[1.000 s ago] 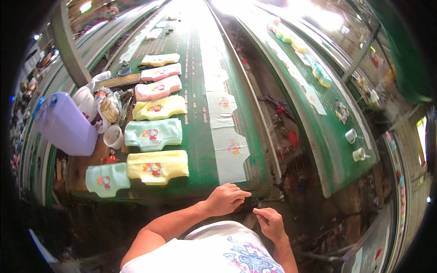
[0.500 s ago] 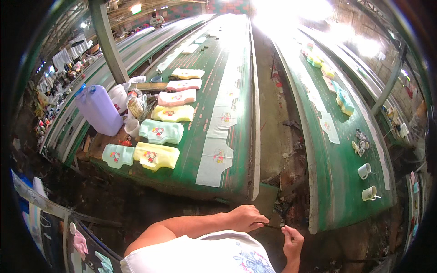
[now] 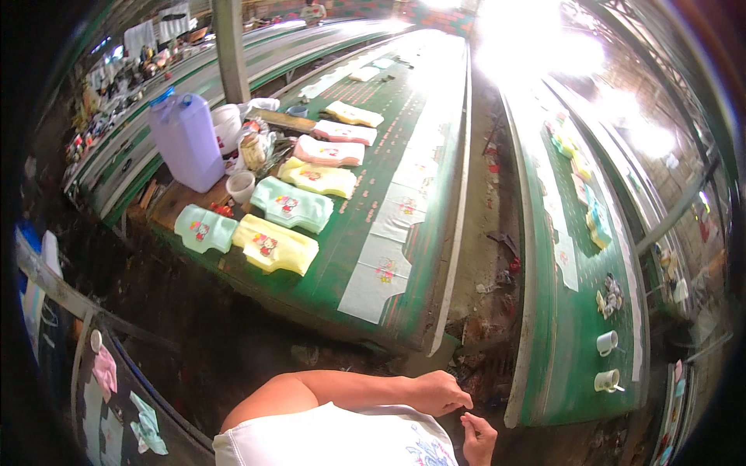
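Observation:
In front of my white shirt, both hands are close together over the dark gap between two long green tables. My left hand is curled, with thumb and fingers pinched together. Just below and to the right of it, my right hand is also closed in a pinch. Anything between their fingers is too small to make out. Neither hand touches a table. Nearest beyond them is the left green table, with pale printed cloth pieces laid flat in a row along it.
Stacks of yellow cloth pieces, mint cloth pieces and pink ones line the left table. A purple jerrycan stands beside a white cup. Two mugs sit on the right green table. A rail curves at lower left.
The view has turned and tilted, so the tables appear slanted. My hands sit slightly lower, both still pinched. The dark bit seen between them before no longer shows.

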A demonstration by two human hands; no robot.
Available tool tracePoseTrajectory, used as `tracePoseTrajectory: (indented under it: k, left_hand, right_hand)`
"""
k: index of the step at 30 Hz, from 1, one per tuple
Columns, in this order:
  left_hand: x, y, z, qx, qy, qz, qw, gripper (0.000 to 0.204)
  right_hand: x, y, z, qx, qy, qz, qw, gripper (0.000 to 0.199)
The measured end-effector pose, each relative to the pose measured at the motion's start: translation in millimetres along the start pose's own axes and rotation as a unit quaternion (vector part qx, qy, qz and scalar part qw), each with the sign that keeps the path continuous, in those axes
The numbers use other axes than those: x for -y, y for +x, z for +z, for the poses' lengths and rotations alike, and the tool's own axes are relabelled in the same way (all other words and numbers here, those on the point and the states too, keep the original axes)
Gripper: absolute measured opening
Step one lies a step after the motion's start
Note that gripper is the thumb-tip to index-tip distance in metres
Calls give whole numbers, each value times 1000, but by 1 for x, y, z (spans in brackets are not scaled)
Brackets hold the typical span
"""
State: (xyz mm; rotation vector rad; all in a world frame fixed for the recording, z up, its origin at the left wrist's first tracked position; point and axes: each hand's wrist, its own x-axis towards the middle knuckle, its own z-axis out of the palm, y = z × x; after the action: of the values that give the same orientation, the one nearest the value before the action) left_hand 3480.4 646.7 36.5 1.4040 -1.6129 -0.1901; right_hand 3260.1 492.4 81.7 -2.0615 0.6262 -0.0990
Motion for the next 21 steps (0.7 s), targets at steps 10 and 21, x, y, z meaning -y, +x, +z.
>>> tracePoseTrajectory:
  k: [10, 21]
  left_hand:
    - [13, -9, -4, -12, -6, 0, 1000, 22]
    - [4, 50, 60, 24, -4, 3, 1000, 15]
  right_hand:
    - [6, 28, 7, 20, -72, -106, 992, 27]
    - [-80, 10, -48, -57, -36, -87, 994, 19]
